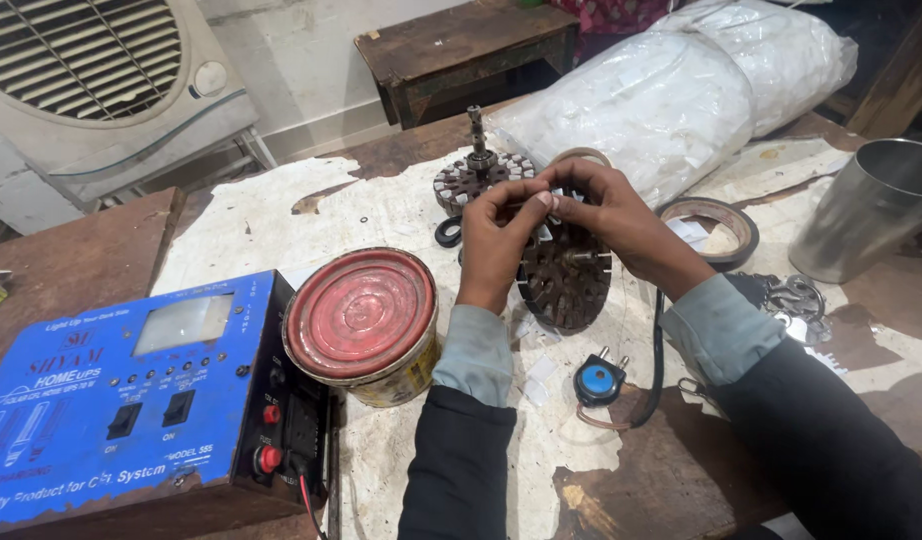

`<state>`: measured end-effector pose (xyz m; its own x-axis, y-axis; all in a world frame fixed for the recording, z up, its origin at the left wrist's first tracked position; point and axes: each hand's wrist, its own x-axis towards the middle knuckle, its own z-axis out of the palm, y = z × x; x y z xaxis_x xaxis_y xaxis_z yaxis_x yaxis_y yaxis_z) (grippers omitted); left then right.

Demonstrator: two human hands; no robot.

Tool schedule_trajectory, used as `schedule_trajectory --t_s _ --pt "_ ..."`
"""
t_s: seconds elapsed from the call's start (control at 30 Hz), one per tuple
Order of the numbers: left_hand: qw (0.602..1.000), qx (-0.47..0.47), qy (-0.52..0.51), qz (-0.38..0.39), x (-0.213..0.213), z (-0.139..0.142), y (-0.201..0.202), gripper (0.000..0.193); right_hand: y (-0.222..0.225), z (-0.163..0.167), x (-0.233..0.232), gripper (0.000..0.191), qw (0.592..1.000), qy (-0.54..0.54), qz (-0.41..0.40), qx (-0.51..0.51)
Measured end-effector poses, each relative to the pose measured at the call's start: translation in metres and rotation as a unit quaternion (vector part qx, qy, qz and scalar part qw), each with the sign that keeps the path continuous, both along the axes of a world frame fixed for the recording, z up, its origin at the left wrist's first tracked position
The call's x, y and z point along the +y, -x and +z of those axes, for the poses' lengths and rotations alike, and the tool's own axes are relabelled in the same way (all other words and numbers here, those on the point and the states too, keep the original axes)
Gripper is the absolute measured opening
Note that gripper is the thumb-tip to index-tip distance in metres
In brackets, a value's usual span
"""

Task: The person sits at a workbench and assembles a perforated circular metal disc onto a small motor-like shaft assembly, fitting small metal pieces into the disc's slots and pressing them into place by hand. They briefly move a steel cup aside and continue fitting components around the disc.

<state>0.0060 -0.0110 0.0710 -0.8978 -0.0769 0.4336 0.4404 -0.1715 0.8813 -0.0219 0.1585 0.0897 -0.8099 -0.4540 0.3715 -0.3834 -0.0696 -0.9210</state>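
My left hand (496, 235) and my right hand (611, 215) meet fingertip to fingertip over a round, rusty-brown slotted stator core (566, 280) that stands tilted on the workbench. The fingers of both hands pinch at its top edge, where small white paper strips show in the slots. Whether anything is held between the fingertips is hidden. A second slotted core (471, 175) with an upright shaft lies just behind my left hand. A small black ring (448, 232) rests to the left of it.
A red-lidded tin (364, 320) sits left of my left arm, beside a blue power supply box (121, 400). A blue plug (597, 381), tape roll (716, 228), steel cup (871, 205), white plastic bag (671, 95), air cooler (91, 80) and wooden stool (461, 50) surround the bench.
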Motion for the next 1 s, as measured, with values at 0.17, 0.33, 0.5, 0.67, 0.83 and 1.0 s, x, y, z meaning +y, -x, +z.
schedule_trajectory --t_s 0.17,0.33,0.5,0.67,0.83,1.0 --pt "0.955 0.086 0.186 0.217 0.011 0.008 -0.002 0.02 0.007 -0.007 -0.003 0.03 0.999 0.0 0.001 0.042" --pt "0.962 0.023 0.151 0.226 0.02 0.02 -0.011 0.025 0.006 -0.009 -0.003 0.03 0.995 -0.04 -0.017 0.086" --pt "0.914 -0.098 0.258 0.299 0.02 0.034 -0.025 0.036 0.005 -0.008 -0.001 0.03 0.989 -0.063 -0.043 0.127" --pt "0.887 0.013 0.326 0.327 0.012 0.038 -0.03 0.035 0.003 -0.007 -0.002 0.026 0.988 -0.034 -0.027 0.148" --pt "0.849 0.114 0.378 0.352 0.005 0.029 -0.03 0.028 -0.006 -0.005 -0.004 0.022 0.952 -0.09 -0.108 0.273" --pt "0.854 0.134 0.351 0.361 0.01 0.031 -0.032 0.021 -0.011 0.002 -0.004 0.022 0.963 -0.056 -0.117 0.235"
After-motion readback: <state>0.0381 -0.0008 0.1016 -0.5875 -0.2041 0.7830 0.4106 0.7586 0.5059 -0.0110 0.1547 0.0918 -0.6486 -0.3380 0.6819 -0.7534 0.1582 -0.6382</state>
